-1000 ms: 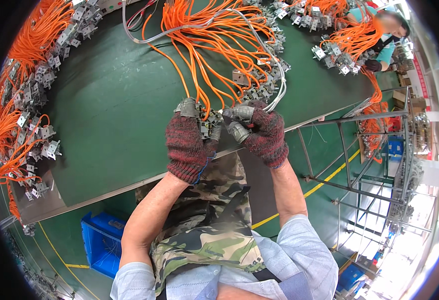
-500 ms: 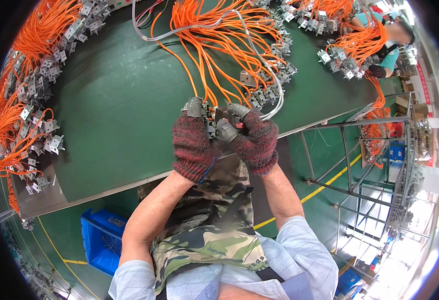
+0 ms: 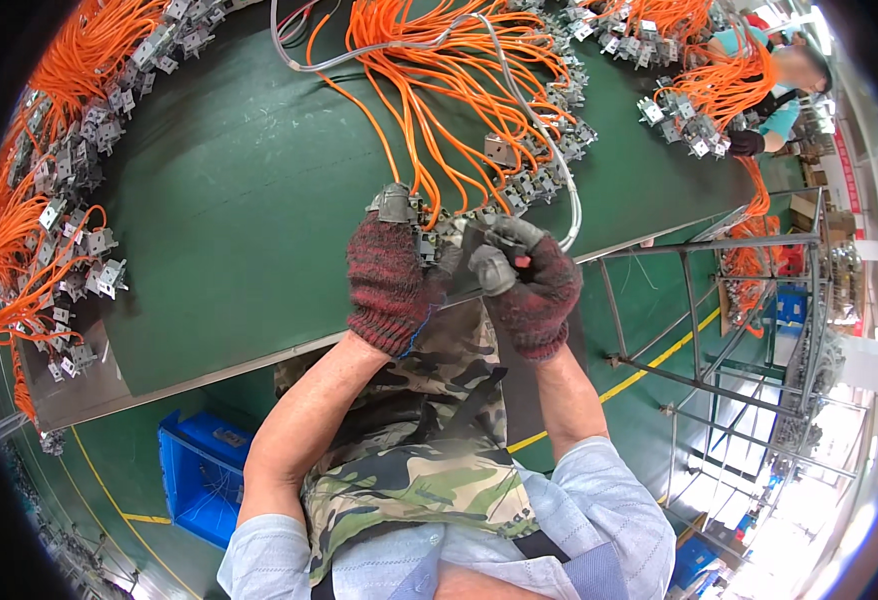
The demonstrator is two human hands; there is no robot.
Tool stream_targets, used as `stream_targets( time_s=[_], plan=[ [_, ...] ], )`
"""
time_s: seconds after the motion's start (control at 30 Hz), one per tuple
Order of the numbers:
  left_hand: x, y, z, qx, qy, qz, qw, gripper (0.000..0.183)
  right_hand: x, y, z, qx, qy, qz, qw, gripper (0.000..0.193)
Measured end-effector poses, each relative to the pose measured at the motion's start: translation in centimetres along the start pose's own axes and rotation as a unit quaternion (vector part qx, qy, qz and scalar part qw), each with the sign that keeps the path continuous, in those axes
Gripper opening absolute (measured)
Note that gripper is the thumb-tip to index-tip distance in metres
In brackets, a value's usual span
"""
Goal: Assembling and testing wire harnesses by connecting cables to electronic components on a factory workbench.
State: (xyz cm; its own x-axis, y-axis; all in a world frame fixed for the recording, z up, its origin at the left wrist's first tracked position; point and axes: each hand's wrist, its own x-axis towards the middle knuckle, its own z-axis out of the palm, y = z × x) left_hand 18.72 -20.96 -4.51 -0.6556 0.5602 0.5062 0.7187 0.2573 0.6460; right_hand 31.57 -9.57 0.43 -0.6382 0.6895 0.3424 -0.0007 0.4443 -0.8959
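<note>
Orange cables point(image 3: 439, 110) fan across the green table toward me, ending in small grey metal connectors point(image 3: 429, 246). My left hand point(image 3: 387, 275), in a dark red and black knit glove with grey-wrapped fingertips, is closed around the nearest connectors. Just to its right, my right hand point(image 3: 537, 295), gloved the same way, is closed on a small dark tool point(image 3: 472, 240) with a red part showing near the fingers. The tool's tip is beside the connectors; whether it touches them I cannot tell. Its exact kind is mostly hidden by my fingers.
A pale hose point(image 3: 571, 190) loops over the cables to the right of my hands. More orange cable bundles point(image 3: 34, 250) line the table's left side. A blue bin point(image 3: 187, 480) stands below the front edge, a metal rack point(image 3: 699, 340) at right. Another person point(image 3: 781, 110) is at the far right.
My right hand has drawn slightly right and down with the tool, opening a gap from my left hand. The left hand stays nearly in place on the connectors.
</note>
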Motion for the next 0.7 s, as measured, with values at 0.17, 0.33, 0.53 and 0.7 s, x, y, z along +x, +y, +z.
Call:
stream_targets(
  time_s=[0.17, 0.33, 0.53, 0.7],
  plan=[
    [-0.1, -0.4, 0.4, 0.011, 0.007, -0.001, 1.0, 0.083, -1.7, -0.8, -0.4, -0.007, -0.009, 0.042, 0.999, 0.033],
    [0.0, 0.0, 0.1, 0.003, -0.015, -0.012, 1.0, 0.086, -1.6, -1.3, 0.0, -0.075, -0.021, 0.024, 0.997, 0.033],
    [-0.7, -1.1, 0.1, -0.037, -0.041, -0.01, 0.998, 0.097, -1.8, -0.6, 0.0, -0.094, -0.021, -0.021, 0.995, 0.034],
    [-2.9, -1.8, -0.9, -0.095, -0.096, 0.012, 0.991, 0.104, -1.2, -1.1, -1.1, -0.067, -0.029, 0.021, 0.997, 0.034]
  ],
)
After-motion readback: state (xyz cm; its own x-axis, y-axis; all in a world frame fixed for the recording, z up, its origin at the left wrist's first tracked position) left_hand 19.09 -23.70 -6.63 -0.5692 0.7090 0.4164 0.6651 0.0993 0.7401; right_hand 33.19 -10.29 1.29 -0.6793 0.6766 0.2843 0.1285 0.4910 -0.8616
